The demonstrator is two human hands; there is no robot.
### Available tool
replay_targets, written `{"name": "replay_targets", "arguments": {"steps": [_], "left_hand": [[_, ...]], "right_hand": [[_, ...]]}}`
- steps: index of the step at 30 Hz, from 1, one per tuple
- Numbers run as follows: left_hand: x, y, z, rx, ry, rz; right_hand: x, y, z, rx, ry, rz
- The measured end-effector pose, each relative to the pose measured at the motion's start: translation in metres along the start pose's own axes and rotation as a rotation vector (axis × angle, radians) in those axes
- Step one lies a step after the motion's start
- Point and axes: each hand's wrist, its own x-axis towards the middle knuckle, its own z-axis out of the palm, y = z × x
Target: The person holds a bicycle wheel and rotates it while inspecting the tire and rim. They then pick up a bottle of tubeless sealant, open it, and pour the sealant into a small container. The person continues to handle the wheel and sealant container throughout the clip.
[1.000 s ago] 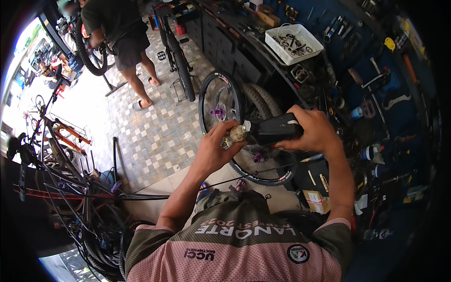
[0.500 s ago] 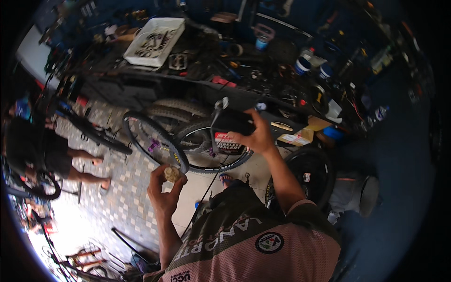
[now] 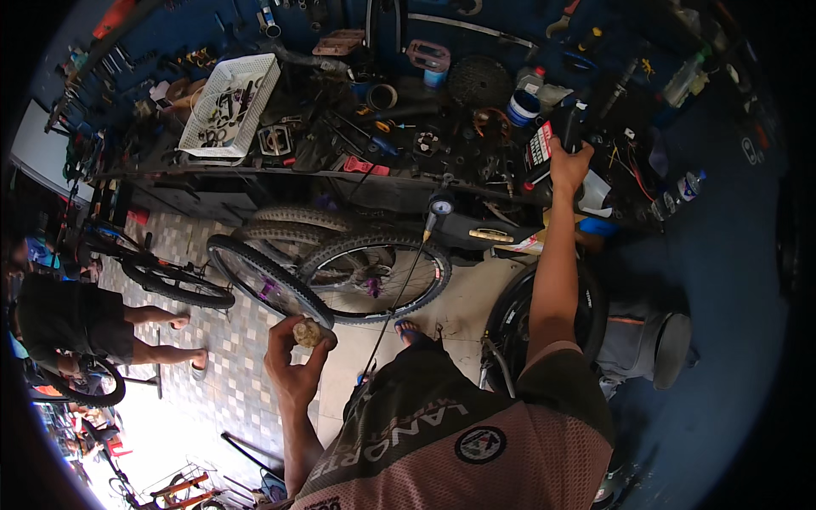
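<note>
Between the thumb and fingers of my left hand [image 3: 291, 371] is a small, round, yellowish translucent piece [image 3: 307, 332], its exact kind unclear. It is held up in front of a leaning bicycle wheel [image 3: 265, 276]. My right arm stretches out to the workbench [image 3: 399, 174] at the right. There my right hand [image 3: 569, 167] is closed around a black bottle [image 3: 538, 153] with a red and white label. The bottle is tilted over the cluttered bench top, and I cannot tell whether its base touches it.
A white basket [image 3: 265, 89] of small metal parts sits on the bench's left. Blue-and-white tub [image 3: 524, 108] stands by the bottle. Several wheels lean below the bench, near a pump gauge [image 3: 441, 206]. Another person [image 3: 72, 319] bends over at the left; a grey bin [image 3: 650, 348] stands right.
My right hand has carried the bottle from in front of me forward and right to the bench. The left hand stays almost in place with its small piece. My view has shifted slightly.
</note>
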Motion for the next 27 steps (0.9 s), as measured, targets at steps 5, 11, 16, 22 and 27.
{"name": "replay_targets", "arguments": {"steps": [5, 11, 16, 22, 27], "left_hand": [[0.011, 0.005, 0.016, -0.006, 0.062, -0.019], [0.022, 0.007, 0.015, 0.013, 0.102, -0.014], [0.030, 0.006, 0.018, 0.006, 0.088, -0.027], [0.041, 0.011, 0.024, 0.015, 0.077, -0.019], [0.051, 0.016, 0.025, 0.052, -0.013, -0.025]], "right_hand": [[0.035, 0.046, 0.050, -0.088, -0.004, 0.038], [0.034, 0.078, 0.062, -0.117, -0.035, -0.014], [0.033, 0.087, 0.052, -0.165, 0.107, -0.142], [-0.032, 0.115, 0.028, -0.363, -0.094, -0.195], [-0.041, 0.135, 0.052, -0.790, -0.385, -0.136]]}}
